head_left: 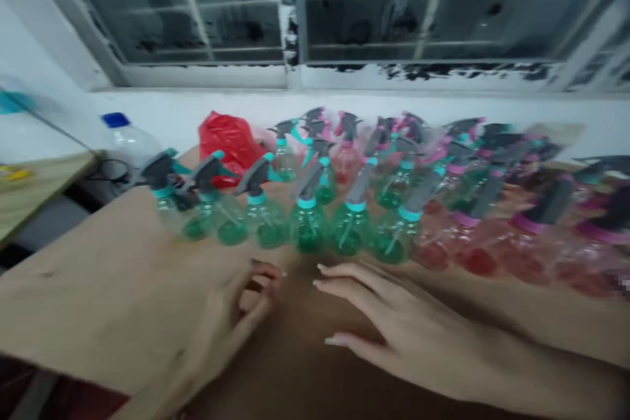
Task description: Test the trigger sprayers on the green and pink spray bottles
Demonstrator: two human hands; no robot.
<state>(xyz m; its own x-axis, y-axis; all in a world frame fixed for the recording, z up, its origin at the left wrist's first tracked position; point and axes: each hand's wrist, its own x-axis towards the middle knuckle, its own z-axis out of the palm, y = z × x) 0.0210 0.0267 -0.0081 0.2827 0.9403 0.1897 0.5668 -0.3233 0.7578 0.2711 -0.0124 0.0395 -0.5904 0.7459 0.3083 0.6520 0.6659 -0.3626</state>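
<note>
My left hand (246, 308) hovers over the brown tabletop with its fingers loosely curled and a gap between thumb and fingers. It seems to hold nothing. My right hand (388, 308) is open, fingers stretched toward the left and thumb apart, with nothing in it. Just beyond both hands stands a row of round clear spray bottles with grey trigger heads. Nearest are a green spray bottle (308, 226) with a turquoise collar and another green spray bottle (350, 230) beside it. To the right, the front row continues with a pink spray bottle (475, 252) with a pink collar.
More spray bottles crowd behind the front row, up to the white wall (187, 102). A red plastic bag (229, 141) lies at the back left. Farther left are a clear bottle with a blue cap (115, 120) and another table (44, 190). Windows rise above.
</note>
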